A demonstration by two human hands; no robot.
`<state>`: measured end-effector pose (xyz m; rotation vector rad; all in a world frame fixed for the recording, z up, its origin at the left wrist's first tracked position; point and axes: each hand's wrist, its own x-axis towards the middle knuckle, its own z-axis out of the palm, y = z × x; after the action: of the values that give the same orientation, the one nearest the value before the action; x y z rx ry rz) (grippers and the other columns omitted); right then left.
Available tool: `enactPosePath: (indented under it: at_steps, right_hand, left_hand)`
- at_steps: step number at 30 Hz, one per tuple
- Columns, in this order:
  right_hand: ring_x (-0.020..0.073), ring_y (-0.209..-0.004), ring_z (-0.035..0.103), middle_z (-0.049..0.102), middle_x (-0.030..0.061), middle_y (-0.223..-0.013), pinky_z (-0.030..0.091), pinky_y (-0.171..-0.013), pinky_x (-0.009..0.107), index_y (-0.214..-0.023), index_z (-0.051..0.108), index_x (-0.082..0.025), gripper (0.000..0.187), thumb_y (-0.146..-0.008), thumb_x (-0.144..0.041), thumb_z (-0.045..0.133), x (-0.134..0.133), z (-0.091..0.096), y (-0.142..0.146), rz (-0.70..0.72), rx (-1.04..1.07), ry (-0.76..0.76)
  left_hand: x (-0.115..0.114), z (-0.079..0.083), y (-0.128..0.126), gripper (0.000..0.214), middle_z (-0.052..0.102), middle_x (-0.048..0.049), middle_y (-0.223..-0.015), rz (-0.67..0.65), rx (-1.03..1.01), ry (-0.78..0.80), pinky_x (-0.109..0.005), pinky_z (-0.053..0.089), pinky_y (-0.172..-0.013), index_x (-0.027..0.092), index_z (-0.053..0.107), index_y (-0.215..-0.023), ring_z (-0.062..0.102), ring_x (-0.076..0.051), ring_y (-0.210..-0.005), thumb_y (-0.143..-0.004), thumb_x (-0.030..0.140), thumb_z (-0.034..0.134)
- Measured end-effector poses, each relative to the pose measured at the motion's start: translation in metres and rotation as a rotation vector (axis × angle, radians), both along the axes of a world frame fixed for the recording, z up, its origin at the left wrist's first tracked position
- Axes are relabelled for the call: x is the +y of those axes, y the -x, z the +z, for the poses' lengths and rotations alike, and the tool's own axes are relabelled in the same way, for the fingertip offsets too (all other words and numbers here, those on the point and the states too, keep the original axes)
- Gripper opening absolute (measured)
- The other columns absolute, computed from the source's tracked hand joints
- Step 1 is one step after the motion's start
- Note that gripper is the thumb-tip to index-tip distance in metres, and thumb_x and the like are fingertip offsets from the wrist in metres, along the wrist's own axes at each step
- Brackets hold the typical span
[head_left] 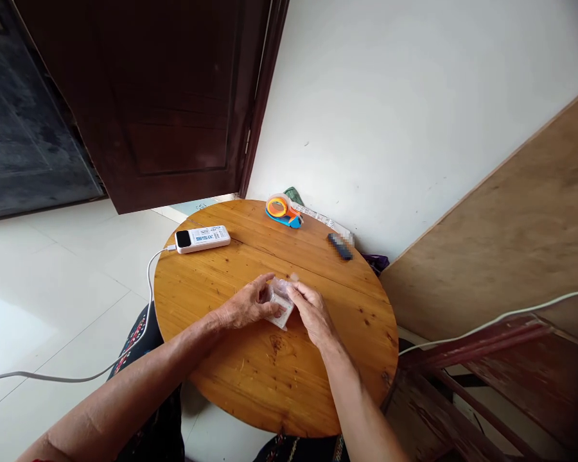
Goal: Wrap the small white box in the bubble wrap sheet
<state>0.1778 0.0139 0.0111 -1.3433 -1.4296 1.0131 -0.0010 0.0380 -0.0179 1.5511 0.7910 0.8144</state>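
Over the middle of a round wooden table (250, 353), a small white packet in clear plastic wrap (282, 314) lies between my two hands. My left hand (250, 305) grips it from the left, thumb across its face. On the other side, my right hand (311, 308) pinches the clear plastic at the packet's upper right edge. The print on the packet is too small to read, and my fingers cover part of it.
An orange and blue tape dispenser (284, 212) stands at the table's far edge. A white device with a dark screen (202, 239) sits at the left, its white cable (149, 282) hanging off the edge. A dark blurred object (340, 246) lies far right. Beyond are a wall and a door (173, 115).
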Motion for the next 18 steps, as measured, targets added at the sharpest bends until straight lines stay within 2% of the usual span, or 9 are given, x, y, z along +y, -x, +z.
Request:
enactPosePath:
  at_steps: [4, 11, 14, 18]
  right_hand:
    - [0.0210, -0.080, 0.063, 0.074, 0.0024, -0.084, 0.049, -0.074, 0.030, -0.087, 0.074, -0.021, 0.034, -0.085, -0.052, 0.060, -0.002, -0.006, 0.002, -0.066, -0.070, -0.078]
    - [0.0211, -0.075, 0.063, 0.073, 0.0037, -0.079, 0.048, -0.069, 0.029, -0.083, 0.075, -0.020, 0.030, -0.085, -0.045, 0.059, -0.006, -0.005, 0.007, -0.151, -0.125, -0.121]
    - [0.0213, -0.075, 0.064, 0.074, 0.0036, -0.079, 0.049, -0.068, 0.029, -0.083, 0.075, -0.020, 0.028, -0.084, -0.043, 0.059, -0.007, -0.005, 0.008, -0.167, -0.099, -0.116]
    - [0.0222, -0.082, 0.068, 0.076, 0.0042, -0.086, 0.051, -0.077, 0.031, -0.084, 0.074, -0.020, 0.023, -0.083, -0.039, 0.061, -0.005, -0.006, 0.010, -0.188, -0.078, -0.159]
  left_hand:
    - [-0.003, 0.003, -0.003, 0.085, 0.059, -0.0057, -0.108, 0.010, -0.070, 0.121, -0.034, 0.047, -0.086, 0.015, 0.028, -0.150, 0.057, -0.017, -0.095, -0.078, 0.031, 0.071]
    - [-0.003, 0.006, -0.003, 0.075, 0.051, 0.0027, -0.085, 0.042, 0.020, 0.010, -0.028, 0.042, -0.075, 0.017, 0.034, -0.147, 0.048, -0.012, -0.078, -0.081, 0.032, 0.066]
    - [-0.003, 0.008, -0.004, 0.075, 0.049, 0.0030, -0.083, 0.046, 0.023, -0.003, -0.027, 0.041, -0.073, 0.016, 0.036, -0.147, 0.046, -0.012, -0.076, -0.081, 0.034, 0.066]
    - [-0.002, 0.008, -0.005, 0.078, 0.052, 0.0022, -0.083, 0.046, 0.014, 0.003, -0.028, 0.042, -0.074, 0.014, 0.034, -0.147, 0.048, -0.013, -0.076, -0.081, 0.037, 0.067]
